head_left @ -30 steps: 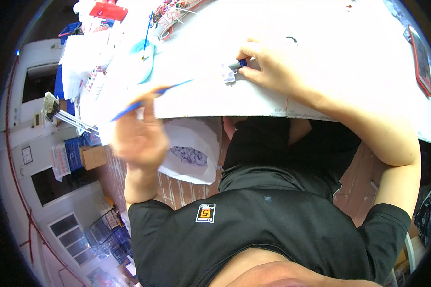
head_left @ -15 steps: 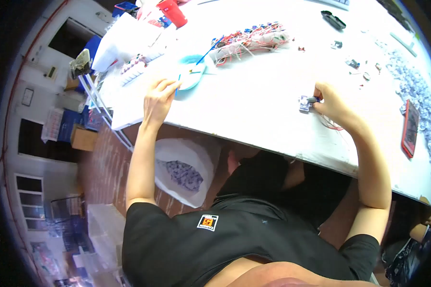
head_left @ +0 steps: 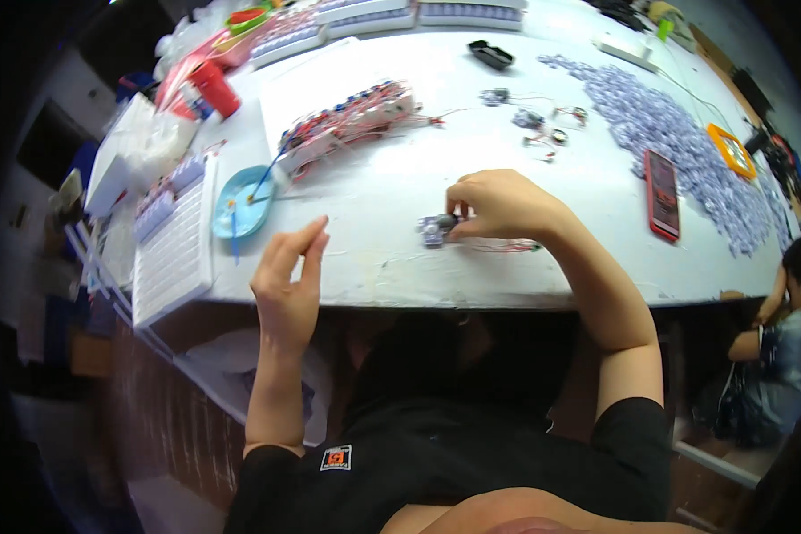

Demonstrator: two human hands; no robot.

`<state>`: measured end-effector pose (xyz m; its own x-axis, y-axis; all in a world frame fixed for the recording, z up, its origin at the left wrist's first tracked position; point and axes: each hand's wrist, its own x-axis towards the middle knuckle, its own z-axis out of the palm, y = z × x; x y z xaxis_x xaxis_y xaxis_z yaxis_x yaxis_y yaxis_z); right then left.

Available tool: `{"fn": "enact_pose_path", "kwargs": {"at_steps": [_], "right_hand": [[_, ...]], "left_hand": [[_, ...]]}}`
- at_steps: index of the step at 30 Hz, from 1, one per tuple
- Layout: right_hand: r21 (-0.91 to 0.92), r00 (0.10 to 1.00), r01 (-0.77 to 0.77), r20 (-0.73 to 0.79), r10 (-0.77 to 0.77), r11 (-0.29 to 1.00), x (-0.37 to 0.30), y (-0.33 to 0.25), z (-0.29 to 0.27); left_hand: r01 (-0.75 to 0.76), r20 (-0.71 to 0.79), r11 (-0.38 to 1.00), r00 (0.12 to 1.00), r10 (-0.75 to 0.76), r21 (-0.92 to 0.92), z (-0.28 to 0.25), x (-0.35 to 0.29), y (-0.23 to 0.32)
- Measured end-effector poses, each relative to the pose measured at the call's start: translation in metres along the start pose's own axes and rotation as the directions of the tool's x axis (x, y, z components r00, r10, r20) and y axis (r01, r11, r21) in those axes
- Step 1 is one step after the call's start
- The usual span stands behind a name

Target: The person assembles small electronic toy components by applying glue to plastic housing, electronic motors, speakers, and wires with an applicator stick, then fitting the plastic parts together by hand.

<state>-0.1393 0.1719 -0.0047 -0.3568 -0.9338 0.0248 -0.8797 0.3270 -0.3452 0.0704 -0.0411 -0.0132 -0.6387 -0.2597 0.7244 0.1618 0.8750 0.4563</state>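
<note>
My right hand [head_left: 505, 206] pinches a small wired part [head_left: 434, 228], a clear lavender plastic piece with a dark round end, against the white tabletop. Thin red wires [head_left: 498, 246] trail from it to the right beneath the hand. To the left, my left hand [head_left: 287, 278] hovers over the table's front edge, thumb and forefinger apart, with nothing visible between them. Beside it stands a light-blue dish [head_left: 253, 215], holding small dabs of yellowish stuff. One thin blue stick [head_left: 235, 238] hangs over the dish's near rim; another blue stick [head_left: 264, 173] leans across its far side.
Behind lies a bundle of wired parts [head_left: 347, 125]. A white slotted tray [head_left: 173, 267] sits left, near a red cup [head_left: 215, 89]. On the right are a red-edged phone [head_left: 661, 196], a heap of lavender plastic pieces [head_left: 676, 133] and several loose wired parts [head_left: 529, 118]. A person [head_left: 779, 347] sits far right.
My left hand has let go of the blue stick, which now rests on the dish, and has drawn away from it. My right hand keeps the wired part. The view has swung right.
</note>
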Motion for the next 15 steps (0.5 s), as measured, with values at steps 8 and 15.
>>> {"fn": "enact_pose_path", "kwargs": {"at_steps": [8,15], "right_hand": [[0.11,0.877,-0.181,-0.432,0.211,0.977,0.015,0.071,-0.02],[0.402,0.202,-0.491,-0.81,0.551,0.772,-0.019,0.198,-0.026]], "left_hand": [[0.127,0.106,0.984,0.988,-0.114,-0.123,0.045,-0.024,-0.016],[0.385,0.143,0.889,0.922,-0.36,-0.248,0.06,-0.033,-0.034]]}}
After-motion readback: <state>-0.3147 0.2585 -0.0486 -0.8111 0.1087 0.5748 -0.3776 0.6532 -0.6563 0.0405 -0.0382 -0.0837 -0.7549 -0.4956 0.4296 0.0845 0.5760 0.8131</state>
